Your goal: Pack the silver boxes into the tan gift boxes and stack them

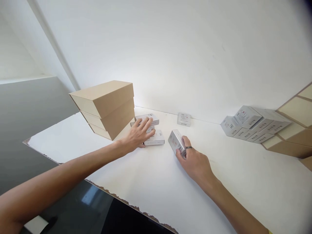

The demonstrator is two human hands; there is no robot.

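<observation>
My right hand [195, 159], with a dark ring on one finger, grips a small silver-white printed box [175, 142] between thumb and fingers. The box is tilted over the white table. To the left, my left hand [138, 135] lies with its fingers apart across a small pile of similar white boxes [154, 138]. Its fingertips touch the upper boxes, and part of the pile is hidden under the hand. Another flat silver-white box [184, 119] lies by itself near the wall, beyond both hands.
Three larger tan cartons [114, 104] are stacked left of the small pile. At the right, several silver-white boxes [253, 125] stand stacked against the wall, beside more tan cartons [292, 138]. The white table [151, 182] has a rough, chipped front edge.
</observation>
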